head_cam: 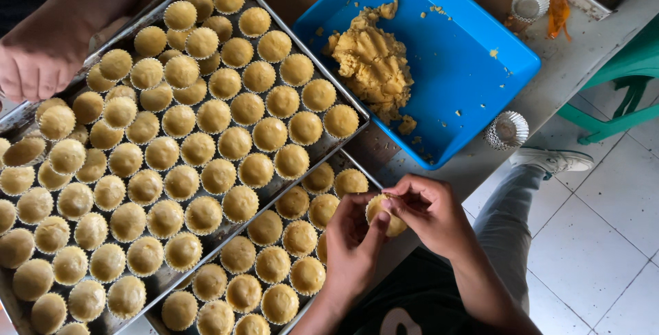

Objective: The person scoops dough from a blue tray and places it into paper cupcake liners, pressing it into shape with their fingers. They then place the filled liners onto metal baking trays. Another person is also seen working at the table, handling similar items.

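My left hand point(350, 246) and my right hand point(432, 211) meet over the near corner of the lower metal tray point(349, 157). Together they hold one small paper cup filled with yellow dough point(386, 217); the left cradles it from below and the right's fingers press on its top. Several filled cups point(273, 263) sit in rows on that tray just left of my hands. A lump of yellow dough point(374, 60) lies in a blue plastic tub point(473, 67) beyond my hands.
A larger metal tray point(317, 71) packed with several filled cups lies partly over the lower one. Another person's hand point(41, 53) rests at its far left edge. Empty white paper cups point(506, 130) point(530, 4) stand by the tub. A green chair point(618, 88) and my leg and shoe point(552, 160) are at the right.
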